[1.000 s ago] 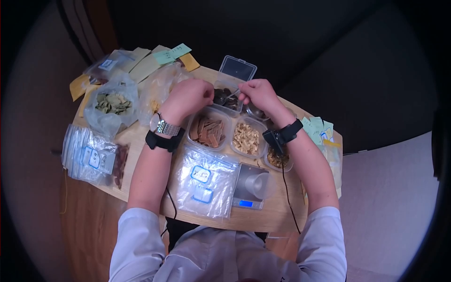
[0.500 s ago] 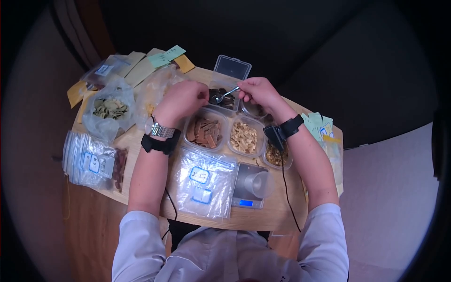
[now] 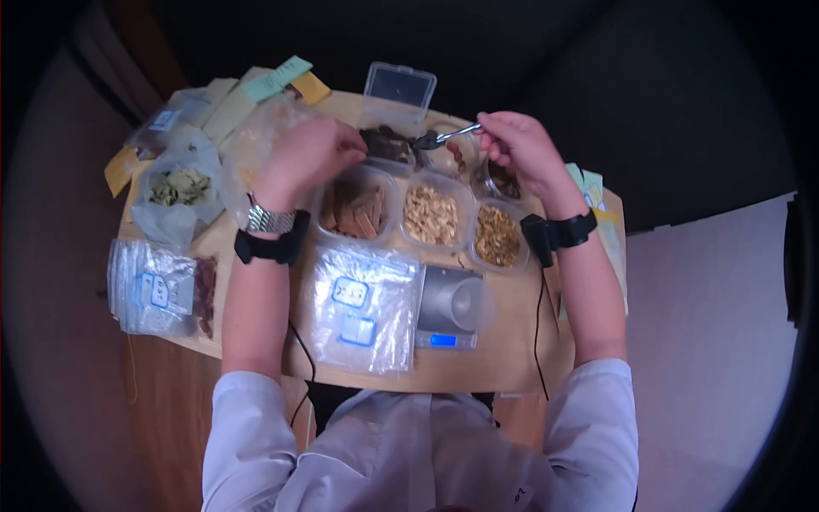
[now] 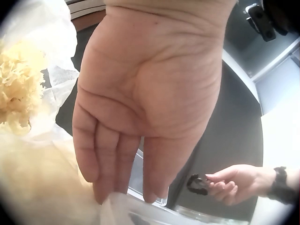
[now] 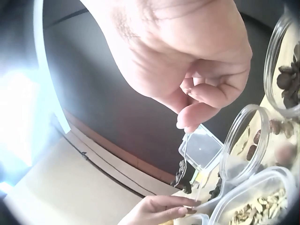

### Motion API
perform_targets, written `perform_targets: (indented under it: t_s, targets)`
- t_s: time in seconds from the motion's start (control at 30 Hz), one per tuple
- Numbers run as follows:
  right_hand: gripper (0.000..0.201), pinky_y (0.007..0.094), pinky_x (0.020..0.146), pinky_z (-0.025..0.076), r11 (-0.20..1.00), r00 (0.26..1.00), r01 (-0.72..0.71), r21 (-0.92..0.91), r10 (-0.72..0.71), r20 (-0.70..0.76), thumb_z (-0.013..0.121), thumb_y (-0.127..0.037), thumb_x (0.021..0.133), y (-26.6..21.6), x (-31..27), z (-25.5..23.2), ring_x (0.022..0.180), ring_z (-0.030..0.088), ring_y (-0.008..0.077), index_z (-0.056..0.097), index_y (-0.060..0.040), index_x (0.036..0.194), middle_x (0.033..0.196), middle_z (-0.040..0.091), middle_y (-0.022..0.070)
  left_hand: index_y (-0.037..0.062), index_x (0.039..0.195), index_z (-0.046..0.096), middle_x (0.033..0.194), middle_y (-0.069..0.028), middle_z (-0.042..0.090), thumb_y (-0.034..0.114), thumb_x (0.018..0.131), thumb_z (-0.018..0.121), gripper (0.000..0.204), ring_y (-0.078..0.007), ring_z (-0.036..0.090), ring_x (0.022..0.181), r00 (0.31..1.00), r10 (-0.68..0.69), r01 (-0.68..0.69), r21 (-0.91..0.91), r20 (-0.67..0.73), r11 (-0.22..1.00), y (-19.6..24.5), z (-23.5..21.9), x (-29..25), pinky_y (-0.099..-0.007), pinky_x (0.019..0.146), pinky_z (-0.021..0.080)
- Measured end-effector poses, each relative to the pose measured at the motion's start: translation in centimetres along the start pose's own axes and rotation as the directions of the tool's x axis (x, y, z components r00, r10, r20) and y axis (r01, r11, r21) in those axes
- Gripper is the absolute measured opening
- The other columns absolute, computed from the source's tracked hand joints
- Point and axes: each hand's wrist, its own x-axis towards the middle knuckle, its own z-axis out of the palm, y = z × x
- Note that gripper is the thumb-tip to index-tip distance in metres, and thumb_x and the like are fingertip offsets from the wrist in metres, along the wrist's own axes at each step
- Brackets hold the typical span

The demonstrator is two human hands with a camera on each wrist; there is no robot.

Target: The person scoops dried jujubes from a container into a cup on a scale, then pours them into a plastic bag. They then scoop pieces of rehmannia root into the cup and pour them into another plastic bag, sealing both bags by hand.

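Between right thumb and fingers, the right hand (image 3: 522, 147) (image 5: 187, 56) pinches the handle of a metal spoon (image 3: 461, 132). Dark pieces (image 3: 429, 141) lie in the bowl of the spoon, which is over the gap between the box of dark pieces and a round jar holding reddish pieces (image 3: 455, 154). At the left side of the clear box of dark pieces (image 3: 388, 147) is the left hand (image 3: 314, 154) (image 4: 145, 93), its fingers nearly straight, tips by the plastic edge; whether they touch it is unclear.
Nearer the body stand tubs of brown bark strips (image 3: 351, 213), pale chips (image 3: 431, 213) and yellowish bits (image 3: 497, 237). Zip bags (image 3: 363, 316) and a scale (image 3: 448, 299) lie in front. Bags of leaves (image 3: 177, 188) and paper packets are at the left, a cable at each arm.
The right hand has moved right, lifting the spoon out of the box of dark pieces with some in its bowl. The left hand stays beside that box. The head view has shifted.
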Motion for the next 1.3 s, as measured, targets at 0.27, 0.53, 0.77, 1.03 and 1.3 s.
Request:
perform_targets:
  t_s: [0.27, 0.53, 0.77, 1.03, 1.3]
  targets:
    - [0.027, 0.0166, 0.052, 0.035, 0.999, 0.999, 0.007, 0.046, -0.005, -0.042, 0.064, -0.026, 0.109, 1.7, -11.3, -3.2, 0.058, 0.054, 0.0008, 0.072, -0.0061, 0.094, 0.074, 0.068, -0.0037, 0.0037, 0.110, 0.081, 0.102, -0.0142, 0.080, 0.018, 0.095, 0.075, 0.022, -0.0268, 0.077, 0.092, 0.999, 0.017, -0.019, 0.030, 0.050, 0.999, -0.4, 0.2, 0.3, -0.0359, 0.084, 0.059]
    - [0.026, 0.0175, 0.053, 0.036, 0.997, 0.994, -0.042, 0.072, 0.049, -0.097, 0.062, -0.026, 0.109, 2.5, -18.1, -4.0, 0.058, 0.054, 0.0012, 0.072, -0.0059, 0.095, 0.072, 0.067, -0.0033, 0.0044, 0.110, 0.081, 0.103, -0.0149, 0.080, 0.023, 0.095, 0.075, 0.025, -0.0285, 0.076, 0.094, 1.000, 0.000, 0.000, -0.027, 0.031, 1.000, 0.0, 0.5, 0.1, -0.0380, 0.085, 0.059]
    - [0.025, 0.0172, 0.053, 0.038, 0.996, 0.985, -0.089, 0.020, 0.091, -0.148, 0.063, -0.026, 0.109, 2.3, -21.0, -3.8, 0.059, 0.056, 0.0019, 0.072, -0.0061, 0.095, 0.074, 0.068, -0.0023, 0.0017, 0.116, 0.079, 0.102, -0.0099, 0.080, 0.022, 0.098, 0.074, 0.027, -0.0176, 0.074, 0.093, 0.993, -0.059, 0.060, -0.004, 0.101, 0.998, 0.2, 0.0, 0.4, -0.0315, 0.083, 0.057]
    - [0.013, 0.0258, 0.062, 0.050, 0.882, 0.978, 0.018, -0.471, -0.114, -0.177, 0.074, -0.012, 0.099, 1.5, -23.5, 0.2, 0.066, 0.064, 0.0106, 0.077, 0.0015, 0.100, 0.078, 0.072, 0.0035, 0.0009, 0.115, 0.079, 0.103, -0.0123, 0.080, 0.024, 0.098, 0.075, 0.029, -0.0206, 0.075, 0.092, 0.997, -0.022, 0.021, 0.009, 0.072, 1.000, 0.2, 0.0, 0.2, -0.0340, 0.084, 0.057]
    - [0.009, 0.0279, 0.061, 0.050, 0.656, 0.898, 0.265, -0.707, -0.435, -0.067, 0.076, -0.007, 0.093, -0.7, -23.1, 0.4, 0.064, 0.065, 0.0159, 0.078, 0.0006, 0.096, 0.077, 0.072, 0.0078, 0.0023, 0.111, 0.080, 0.099, -0.0138, 0.080, 0.024, 0.097, 0.074, 0.027, -0.0248, 0.075, 0.089, 0.999, 0.015, -0.017, 0.023, 0.051, 1.000, 0.1, -0.1, 0.0, -0.0350, 0.082, 0.057]
